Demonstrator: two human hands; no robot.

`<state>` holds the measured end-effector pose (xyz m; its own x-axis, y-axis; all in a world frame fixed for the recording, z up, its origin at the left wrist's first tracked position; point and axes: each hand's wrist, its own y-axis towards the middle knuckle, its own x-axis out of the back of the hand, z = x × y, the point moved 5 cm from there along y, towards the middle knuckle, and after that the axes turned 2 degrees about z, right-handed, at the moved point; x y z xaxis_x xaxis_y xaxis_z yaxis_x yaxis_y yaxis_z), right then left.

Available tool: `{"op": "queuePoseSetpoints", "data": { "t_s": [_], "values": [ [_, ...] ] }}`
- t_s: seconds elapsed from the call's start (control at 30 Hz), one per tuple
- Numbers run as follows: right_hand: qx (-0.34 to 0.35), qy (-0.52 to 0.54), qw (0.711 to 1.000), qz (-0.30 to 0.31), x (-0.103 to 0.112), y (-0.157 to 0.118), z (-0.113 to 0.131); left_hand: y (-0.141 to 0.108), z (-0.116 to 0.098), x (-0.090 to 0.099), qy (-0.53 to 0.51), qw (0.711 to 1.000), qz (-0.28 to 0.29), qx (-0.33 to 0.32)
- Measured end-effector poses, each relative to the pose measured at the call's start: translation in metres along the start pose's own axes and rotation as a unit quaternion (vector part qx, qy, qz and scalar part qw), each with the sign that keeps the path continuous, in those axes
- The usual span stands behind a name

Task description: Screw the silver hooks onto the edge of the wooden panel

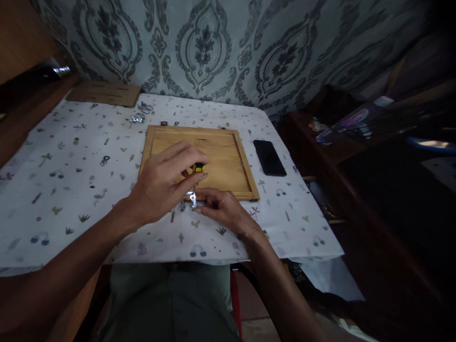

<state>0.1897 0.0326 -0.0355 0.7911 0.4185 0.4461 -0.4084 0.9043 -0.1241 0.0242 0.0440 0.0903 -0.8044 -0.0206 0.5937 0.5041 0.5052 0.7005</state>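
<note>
My left hand [164, 183] is closed around a short screwdriver [198, 167] with a yellow and black handle. The shaft points down at a shiny metal hinge [193, 199] by the near edge of a framed wooden panel [224, 164]. With thumb and fingers my right hand [228, 209] pinches the hinge from the right. The panel lies flat on the table, its raised rim facing up. The screwdriver's tip is too small to make out against the metal.
More metal hinges [137, 118] lie at the back left, near a piece of cardboard [105, 92]. A black phone [270, 157] rests to the right of the panel. The patterned white tablecloth [142, 244] covers the table up to the curtain [203, 45].
</note>
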Motion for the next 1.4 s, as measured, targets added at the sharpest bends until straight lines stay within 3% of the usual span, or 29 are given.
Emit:
{"op": "queuePoseSetpoints", "data": {
  "t_s": [0.43, 0.7, 0.87, 1.0, 1.4],
  "values": [
    [0.004, -0.007, 1.000, -0.012, 0.0008, 0.0004, 0.0003, -0.0012, -0.0006, -0.0008, 0.010, 1.000, 0.003, -0.006],
    [0.006, -0.002, 1.000, -0.010, 0.0006, 0.0003, 0.0016, 0.0009, -0.0048, -0.0043, 0.000, 0.999, 0.039, -0.020],
    [0.010, -0.018, 1.000, -0.009, 0.0008, 0.0013, 0.0012, -0.0010, -0.0009, -0.0036, 0.018, 1.000, -0.003, 0.005],
    [0.012, -0.011, 1.000, -0.009, 0.0007, 0.0007, 0.0021, -0.0007, -0.0013, -0.0028, 0.016, 1.000, -0.017, -0.012],
    [0.008, 0.002, 1.000, -0.008, 0.0006, -0.0002, 0.0015, 0.0024, 0.0029, -0.0005, 0.016, 0.999, 0.038, 0.016]
  ]
}}
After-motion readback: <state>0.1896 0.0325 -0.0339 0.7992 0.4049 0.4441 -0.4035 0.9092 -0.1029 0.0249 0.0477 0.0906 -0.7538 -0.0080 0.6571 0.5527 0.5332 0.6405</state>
